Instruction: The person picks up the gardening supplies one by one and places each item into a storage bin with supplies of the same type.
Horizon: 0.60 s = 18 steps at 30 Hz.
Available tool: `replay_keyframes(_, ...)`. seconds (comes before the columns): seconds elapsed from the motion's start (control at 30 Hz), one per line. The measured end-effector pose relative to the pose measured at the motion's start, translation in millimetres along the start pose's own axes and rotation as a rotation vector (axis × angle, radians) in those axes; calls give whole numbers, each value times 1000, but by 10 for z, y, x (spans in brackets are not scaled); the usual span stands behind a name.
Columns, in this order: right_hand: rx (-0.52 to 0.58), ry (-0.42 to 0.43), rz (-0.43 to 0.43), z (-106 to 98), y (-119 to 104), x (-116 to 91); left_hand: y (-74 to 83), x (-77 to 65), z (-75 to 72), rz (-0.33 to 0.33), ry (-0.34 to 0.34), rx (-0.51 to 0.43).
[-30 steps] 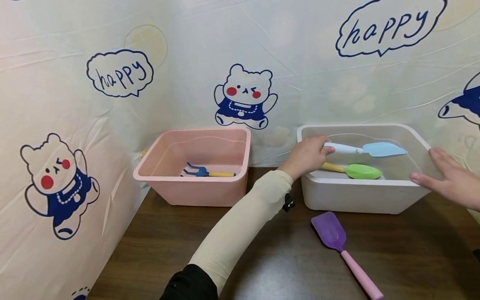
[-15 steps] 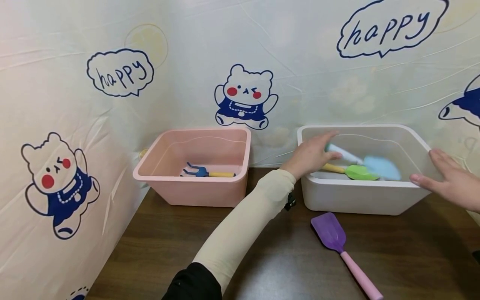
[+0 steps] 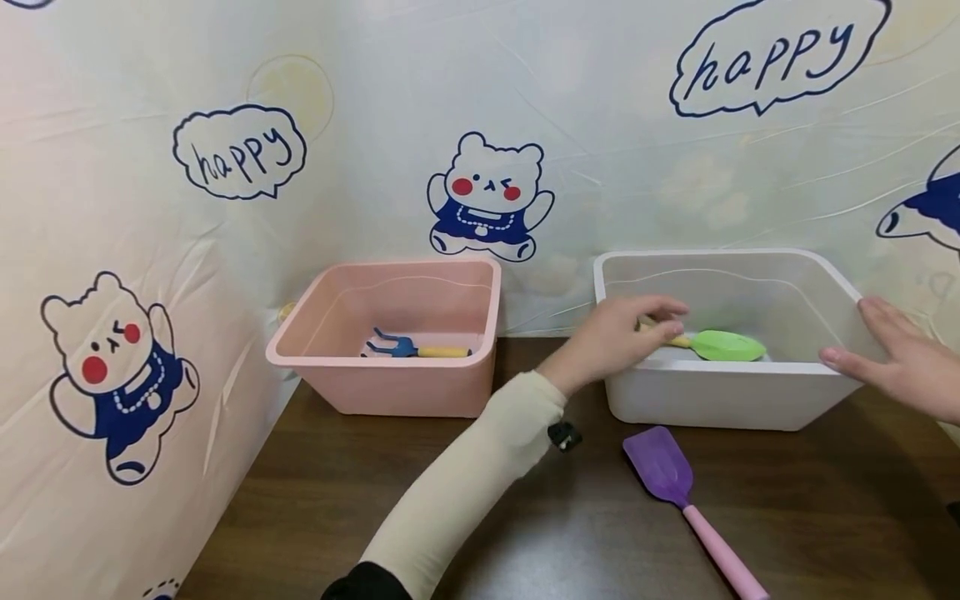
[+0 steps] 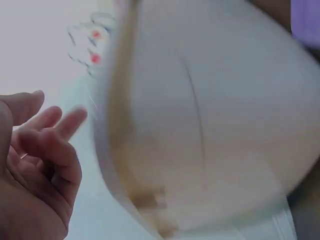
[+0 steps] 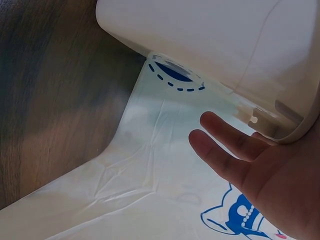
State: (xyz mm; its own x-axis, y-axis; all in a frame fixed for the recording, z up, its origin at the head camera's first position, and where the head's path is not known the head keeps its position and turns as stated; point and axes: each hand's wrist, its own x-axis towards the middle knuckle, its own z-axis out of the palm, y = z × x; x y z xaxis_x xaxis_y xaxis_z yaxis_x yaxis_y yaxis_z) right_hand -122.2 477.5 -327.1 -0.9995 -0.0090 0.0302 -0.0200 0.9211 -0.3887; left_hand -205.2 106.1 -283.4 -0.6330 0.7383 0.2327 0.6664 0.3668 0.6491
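Observation:
In the head view my left hand (image 3: 617, 340) is over the left end of a white plastic bin (image 3: 712, 396), fingers loosely bent. The left wrist view shows nothing between those fingers. Inside the bin lies a toy shovel with a green blade (image 3: 726, 345), and my hand overlaps its yellow handle in the head view. My right hand (image 3: 903, 362) rests against the bin's right end, fingers straight. A light blue trowel is out of sight now. On the table in front lies a purple shovel (image 3: 660, 465) with a pink handle.
To the left stands a pink bin (image 3: 412, 392) holding a small blue hand fork (image 3: 395, 345) with a yellow handle. Both bins stand on a dark wooden table (image 3: 300, 500), close to a sheet (image 3: 360, 167) printed with bears.
My left hand let go of the light blue trowel, which dropped down into the white bin. That hand then pulled back slightly toward the left. My right hand stayed in place.

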Motion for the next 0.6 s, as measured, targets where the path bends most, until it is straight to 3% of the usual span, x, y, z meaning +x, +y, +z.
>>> replay_keyframes(0.1, 8, -3, -3, 3, 15, -6, 126, -222, 158, 74, -75, -45)
replay_keyframes(0.17, 19, 4, -8, 14, 14, -18, 195, -344, 323, 84, -195, -6)
replay_keyframes(0.33, 24, 26, -16, 29, -4, -49, 319, -618, 924, 3, -680, 170)
replay_keyframes(0.4, 17, 31, -16, 26, -11, -53, 355, -726, 1171, -39, -819, 242)
replay_keyframes(0.5, 7, 35, -12, 23, -25, -43, 378, -863, 1434, -67, -877, 380)
replay_keyframes(0.6, 0, 37, -13, 20, -42, -27, 356, -955, 1529, -69, -842, 455)
